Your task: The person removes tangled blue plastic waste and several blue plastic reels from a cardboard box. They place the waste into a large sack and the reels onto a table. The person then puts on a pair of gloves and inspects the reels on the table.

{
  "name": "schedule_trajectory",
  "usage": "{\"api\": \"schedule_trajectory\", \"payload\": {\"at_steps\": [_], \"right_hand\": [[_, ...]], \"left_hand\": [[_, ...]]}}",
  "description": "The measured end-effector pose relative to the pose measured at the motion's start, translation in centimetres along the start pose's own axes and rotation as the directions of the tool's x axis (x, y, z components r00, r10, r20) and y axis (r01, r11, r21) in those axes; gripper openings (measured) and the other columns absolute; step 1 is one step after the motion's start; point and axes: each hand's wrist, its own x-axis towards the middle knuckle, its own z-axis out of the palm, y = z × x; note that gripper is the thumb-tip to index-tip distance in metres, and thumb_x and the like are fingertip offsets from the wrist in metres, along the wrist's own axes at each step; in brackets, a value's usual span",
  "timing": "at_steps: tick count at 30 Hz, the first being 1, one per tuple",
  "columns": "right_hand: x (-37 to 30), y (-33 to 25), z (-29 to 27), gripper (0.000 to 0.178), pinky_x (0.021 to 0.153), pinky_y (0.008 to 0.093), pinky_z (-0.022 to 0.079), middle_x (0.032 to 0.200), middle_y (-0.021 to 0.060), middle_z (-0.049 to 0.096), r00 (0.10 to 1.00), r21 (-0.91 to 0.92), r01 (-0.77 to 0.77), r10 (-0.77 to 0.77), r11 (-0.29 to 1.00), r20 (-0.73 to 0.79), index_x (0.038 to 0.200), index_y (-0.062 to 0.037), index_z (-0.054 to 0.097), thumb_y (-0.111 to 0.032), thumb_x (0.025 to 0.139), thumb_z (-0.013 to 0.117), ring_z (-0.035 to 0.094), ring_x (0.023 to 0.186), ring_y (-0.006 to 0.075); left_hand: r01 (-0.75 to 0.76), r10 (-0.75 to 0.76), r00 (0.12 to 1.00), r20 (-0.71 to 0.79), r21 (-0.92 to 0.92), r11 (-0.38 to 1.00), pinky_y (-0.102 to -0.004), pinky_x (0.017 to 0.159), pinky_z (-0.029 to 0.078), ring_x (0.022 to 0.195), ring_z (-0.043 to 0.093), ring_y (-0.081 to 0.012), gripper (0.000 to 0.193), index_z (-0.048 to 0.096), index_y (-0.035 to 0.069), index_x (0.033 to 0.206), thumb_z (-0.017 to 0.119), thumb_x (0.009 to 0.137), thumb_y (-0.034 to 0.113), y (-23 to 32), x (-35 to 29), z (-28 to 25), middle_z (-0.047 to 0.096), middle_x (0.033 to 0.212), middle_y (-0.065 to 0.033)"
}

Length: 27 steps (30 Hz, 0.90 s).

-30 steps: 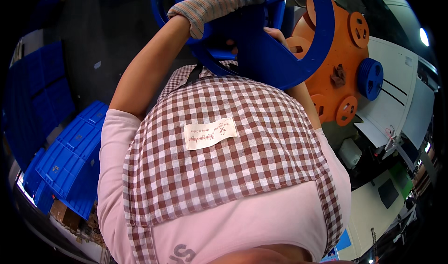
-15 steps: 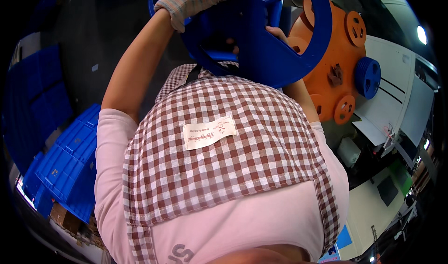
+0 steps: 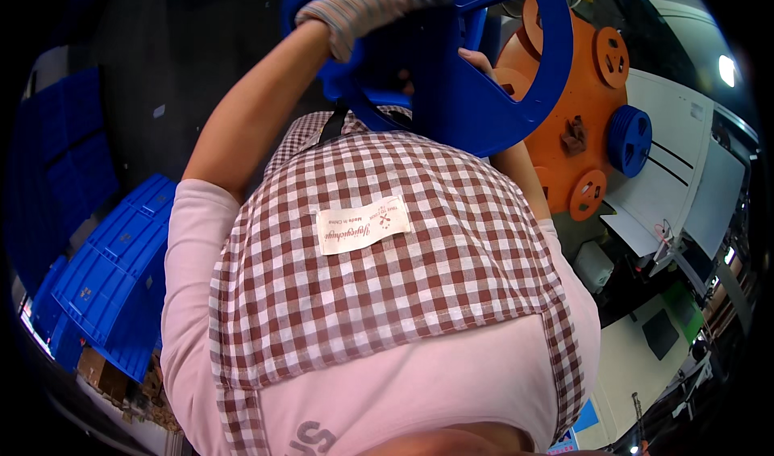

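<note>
A large blue plastic part [image 3: 435, 93] with a rounded outer rim and wide cut-out openings is held up in front of my apron, its top cut off by the upper edge. My left hand [image 3: 372, 8], in a striped grey knit glove with a darker tip, grips it from above. One digit stretches right along the blue surface; the other fingers are mostly out of sight. My bare right hand [image 3: 479, 61] comes up behind the part, which hides the palm. Its fingers show through the right opening, and blurred fingertips appear through a lower one.
At right stands an orange round-lobed table [image 3: 556, 125] with a brown crumpled scrap [image 3: 574, 136] and stacked blue discs [image 3: 629, 140]. Blue ribbed crates [image 3: 113, 270] are at left, over cardboard boxes [image 3: 105, 375]. Pale work surfaces [image 3: 645, 359] lie lower right.
My left hand has shifted right and slightly down, and the left side of the blue part has moved right with it. My right hand has barely moved.
</note>
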Motion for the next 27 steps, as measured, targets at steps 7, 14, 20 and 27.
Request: {"api": "schedule_trajectory", "payload": {"at_steps": [7,14,20,27], "right_hand": [[0.5,0.6,-1.0,0.062,0.084,0.0461,0.052,0.126,0.0323,0.044,0.986,0.201,-0.013,-0.02,0.98,0.164,0.14,-0.0053,0.029,-0.042,0.091,0.039,0.055,0.109,0.04],[0.5,0.7,-1.6,0.064,0.083,0.0467,0.053,0.125,0.0315,0.046,0.987,0.16,-0.034,0.009,0.987,0.157,0.139,-0.003,0.03,-0.044,0.091,0.038,0.055,0.109,0.0404],[0.6,0.6,-2.2,0.065,0.084,0.0469,0.052,0.125,0.0292,0.048,0.987,0.131,-0.069,0.049,0.989,0.154,0.135,0.0003,0.036,-0.047,0.09,0.036,0.056,0.109,0.0386],[-0.5,0.9,-2.6,0.071,0.089,0.0488,0.048,0.125,0.0267,0.049,0.998,0.12,-0.049,0.044,0.992,0.047,0.133,0.0012,0.04,-0.054,0.09,0.03,0.053,0.113,0.037]], "left_hand": [[-0.1,0.147,0.972,0.182,-0.249,0.963,-0.0275,0.068,0.046,0.08,0.054,-0.011,0.037,0.046,0.007,0.101,0.073,0.08,0.02,-1.2,-0.5,-3.5,0.057,0.087,-0.0047],[0.016,-0.022,0.996,0.086,0.073,0.997,-0.0372,0.092,0.037,0.104,0.05,-0.0218,0.052,0.043,0.006,0.122,0.068,0.082,0.029,0.7,-1.2,-1.4,0.053,0.12,-0.0124],[-0.258,0.075,0.966,0.247,0.934,0.245,-0.0365,0.093,0.039,0.105,0.052,-0.0318,0.07,0.03,0.007,0.136,0.062,0.081,0.035,1.1,-1.1,0.8,0.046,0.127,-0.0164],[-0.099,0.101,0.995,0.02,0.464,0.881,-0.0395,0.088,0.044,0.096,0.057,-0.0392,0.09,0.042,-0.005,0.114,0.086,0.053,0.044,2.8,-5.2,0.5,0.056,0.104,-0.0245]]}}
